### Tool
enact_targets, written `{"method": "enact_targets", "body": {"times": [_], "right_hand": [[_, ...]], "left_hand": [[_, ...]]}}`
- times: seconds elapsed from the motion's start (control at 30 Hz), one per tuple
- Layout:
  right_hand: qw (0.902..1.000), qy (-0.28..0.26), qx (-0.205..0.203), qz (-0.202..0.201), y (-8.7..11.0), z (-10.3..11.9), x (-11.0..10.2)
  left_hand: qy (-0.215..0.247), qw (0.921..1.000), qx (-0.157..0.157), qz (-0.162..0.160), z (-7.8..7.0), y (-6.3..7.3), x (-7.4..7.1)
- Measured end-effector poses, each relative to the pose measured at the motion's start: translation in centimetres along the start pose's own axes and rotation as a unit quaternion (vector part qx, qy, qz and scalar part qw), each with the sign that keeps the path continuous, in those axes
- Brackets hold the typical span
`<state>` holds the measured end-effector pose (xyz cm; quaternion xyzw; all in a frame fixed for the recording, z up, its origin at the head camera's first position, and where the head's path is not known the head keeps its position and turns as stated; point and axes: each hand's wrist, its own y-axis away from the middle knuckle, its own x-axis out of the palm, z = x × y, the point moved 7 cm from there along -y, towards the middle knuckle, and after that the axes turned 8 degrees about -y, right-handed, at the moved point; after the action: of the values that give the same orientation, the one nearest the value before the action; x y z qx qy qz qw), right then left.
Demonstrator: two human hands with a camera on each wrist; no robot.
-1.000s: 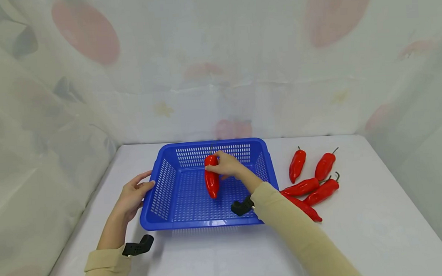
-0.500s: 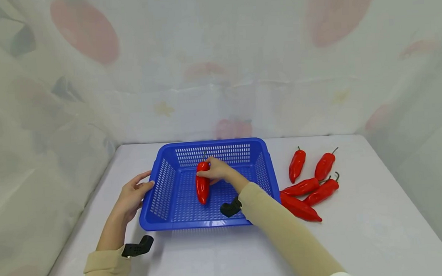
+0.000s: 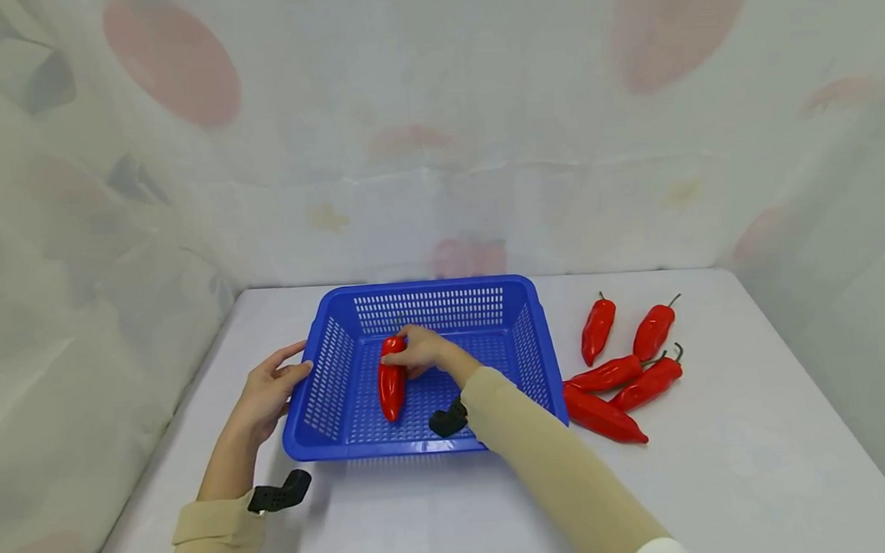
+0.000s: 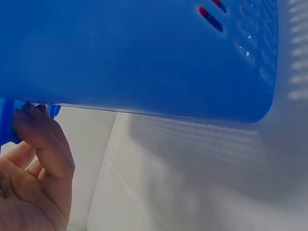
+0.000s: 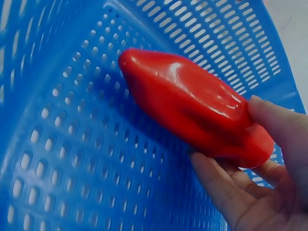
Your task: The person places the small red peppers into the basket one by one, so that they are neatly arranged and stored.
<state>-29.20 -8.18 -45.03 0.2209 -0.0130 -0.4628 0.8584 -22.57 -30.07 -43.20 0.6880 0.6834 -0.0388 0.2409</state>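
Observation:
My right hand [image 3: 425, 351] grips a red chili pepper [image 3: 391, 383] near its stem end, thumb on one side and fingers on the other. The pepper points tip toward me, low inside a blue plastic basket [image 3: 429, 447], in its left half. Seen from the right wrist, the pepper [image 5: 178, 91] lies close over the perforated floor and casts a shadow there. At the basket's left side my left hand [image 3: 264, 393] holds the rim, thumb on top. The left wrist view shows its curled fingers [image 4: 48, 144] under the rim, beside the outer wall [image 4: 144, 57].
Several more red chili peppers lie on the white table [image 3: 751, 427] right of the basket; the nearest pepper [image 3: 603, 416] is right by the basket's side. A patterned cloth [image 3: 557, 162] hangs behind the table and along both sides.
My right hand has carried the chili pepper left and toward me, lower into the basket. My left hand stays at the rim, and the other peppers lie as before.

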Motion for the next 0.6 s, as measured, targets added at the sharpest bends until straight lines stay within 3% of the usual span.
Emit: {"method": "enact_targets", "body": {"times": [0.4, 0.6], "right_hand": [[0.9990, 0.042, -0.003, 0.015, -0.7, 0.5, 1.3], [0.9981, 0.055, 0.001, 0.027, -1.1, 0.2, 1.9]], "left_hand": [[0.004, 1.0000, -0.002, 0.000, 0.0, -0.2, 0.1], [0.007, 1.0000, -0.002, 0.000, -0.6, 0.5, 0.2]]}}
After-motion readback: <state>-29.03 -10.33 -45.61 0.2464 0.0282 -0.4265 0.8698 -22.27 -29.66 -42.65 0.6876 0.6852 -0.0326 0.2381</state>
